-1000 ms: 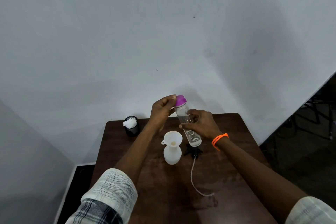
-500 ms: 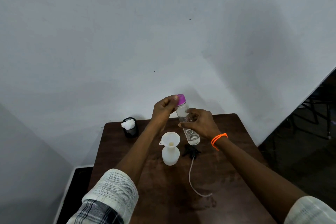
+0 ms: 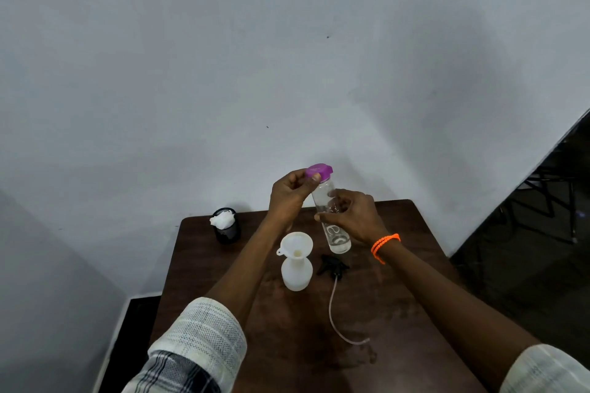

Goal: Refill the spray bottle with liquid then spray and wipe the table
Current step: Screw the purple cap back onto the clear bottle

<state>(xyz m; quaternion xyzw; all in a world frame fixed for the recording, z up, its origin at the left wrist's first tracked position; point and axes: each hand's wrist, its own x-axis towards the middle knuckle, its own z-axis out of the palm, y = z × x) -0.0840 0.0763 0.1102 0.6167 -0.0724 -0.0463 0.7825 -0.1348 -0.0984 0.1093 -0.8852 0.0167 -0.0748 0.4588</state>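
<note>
a: which step is it now?

b: i think the refill is only starting. the left hand (image 3: 289, 193) pinches the purple cap (image 3: 318, 172) of the clear bottle (image 3: 332, 220) with thumb and fingers, and the right hand (image 3: 349, 217) has its grip curled around the middle of this bottle, held up above the far part of the bench (image 3: 415, 281). the cap seems on the bottle, a little crooked; i cannot tell if it is loose.

a: and the spray bottle?

b: the white spray bottle (image 3: 296, 273) stands upright near the middle of the bench, with a white funnel (image 3: 296, 244) sitting in its neck. the black spray head (image 3: 332, 266) with its thin tube (image 3: 338, 319) lies just beside it, on the right, so the bottle is open and ready.

a: what does the next move need?

b: in my opinion, the cap must come off and go aside, then the clear bottle must tilt slowly over the funnel so nothing spills on the bench.

a: how does the clear bottle look?

b: transparent, narrow, with some liquid at the bottom and a pale print on the side. a black cup (image 3: 227, 230) with a white cloth (image 3: 222, 219) waits at the far left corner.
</note>
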